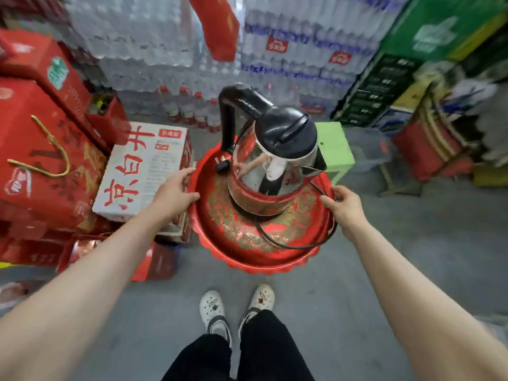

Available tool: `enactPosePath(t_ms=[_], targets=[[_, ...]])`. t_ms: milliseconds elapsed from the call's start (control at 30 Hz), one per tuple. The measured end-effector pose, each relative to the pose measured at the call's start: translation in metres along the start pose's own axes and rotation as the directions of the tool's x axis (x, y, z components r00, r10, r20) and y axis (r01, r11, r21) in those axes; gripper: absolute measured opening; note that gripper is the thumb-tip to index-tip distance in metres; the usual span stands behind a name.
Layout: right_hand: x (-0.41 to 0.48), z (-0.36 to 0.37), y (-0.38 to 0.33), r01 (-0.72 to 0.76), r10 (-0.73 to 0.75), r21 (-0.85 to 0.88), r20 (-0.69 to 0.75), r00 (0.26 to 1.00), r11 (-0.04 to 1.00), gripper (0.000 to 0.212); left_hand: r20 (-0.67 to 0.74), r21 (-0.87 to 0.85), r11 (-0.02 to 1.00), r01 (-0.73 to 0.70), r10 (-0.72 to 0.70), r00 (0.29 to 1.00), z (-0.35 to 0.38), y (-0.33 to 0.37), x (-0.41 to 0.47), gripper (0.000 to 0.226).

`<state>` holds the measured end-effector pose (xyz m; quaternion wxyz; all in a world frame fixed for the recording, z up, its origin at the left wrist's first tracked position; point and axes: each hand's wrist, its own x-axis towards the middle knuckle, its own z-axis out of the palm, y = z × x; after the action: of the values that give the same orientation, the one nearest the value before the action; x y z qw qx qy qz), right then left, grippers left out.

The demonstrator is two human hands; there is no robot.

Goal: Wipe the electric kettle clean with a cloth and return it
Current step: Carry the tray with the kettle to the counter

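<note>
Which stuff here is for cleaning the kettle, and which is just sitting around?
For the job:
- shiny steel electric kettle with black lid and handle
- its black power cord
- round red tray with gold pattern, gripped by the left hand and right hand

No cloth is in view.

Just lying about:
- white carton with red characters
- red gift boxes
- stacked bottled water packs
- green plastic stool

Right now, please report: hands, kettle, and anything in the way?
Left hand and right hand grip the red tray by its rim. Kettle upright on tray, cord looped beside it. No cloth in sight. Green stool just beyond.
</note>
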<state>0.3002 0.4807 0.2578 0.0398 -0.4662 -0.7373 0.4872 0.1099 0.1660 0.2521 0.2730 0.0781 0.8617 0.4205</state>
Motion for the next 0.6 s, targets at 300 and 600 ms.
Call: enactPosePath(t_ms=[300,600], targets=[[-0.065,-0.165,0.087,-0.045,0.087,0.145,-0.297,0.951,0.988,0.034,0.205,0.076,0.967,-0.244,0.225,0.953,0.124,0.118,-0.031,0.062],[-0.1,-0.328,0.184,-0.065,0.192,0.278,-0.457,0.868,0.958,0.032,0.439,0.06,0.947,-0.315,0.258,0.861,0.288,0.239,-0.076,0.061]])
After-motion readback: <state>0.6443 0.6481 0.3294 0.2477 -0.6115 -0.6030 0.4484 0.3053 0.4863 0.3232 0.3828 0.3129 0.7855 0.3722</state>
